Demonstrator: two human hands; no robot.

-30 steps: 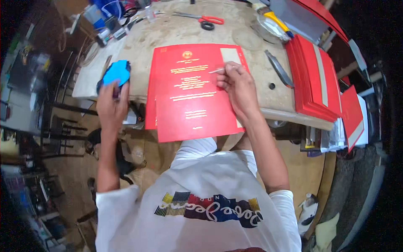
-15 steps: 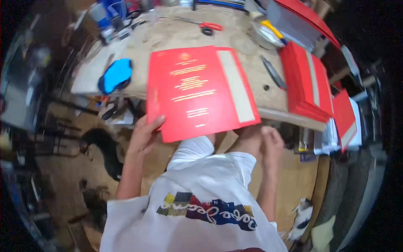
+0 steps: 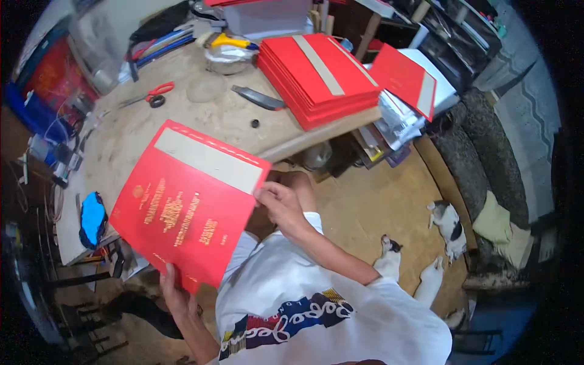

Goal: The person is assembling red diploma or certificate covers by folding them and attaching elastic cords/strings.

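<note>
In the head view, the red cover looks light, fairly stiff and slippery (a guess from its sheen), so opposite edges, clear of the gold lettering, seem the best hold. A pale strip crosses its face. It is tilted at the table's near edge; the left hand clamps its lower edge between thumb and fingers, the right hand pinches a corner.

White short-sleeved shirt, multicoloured lettered chest print; white shorts
</note>
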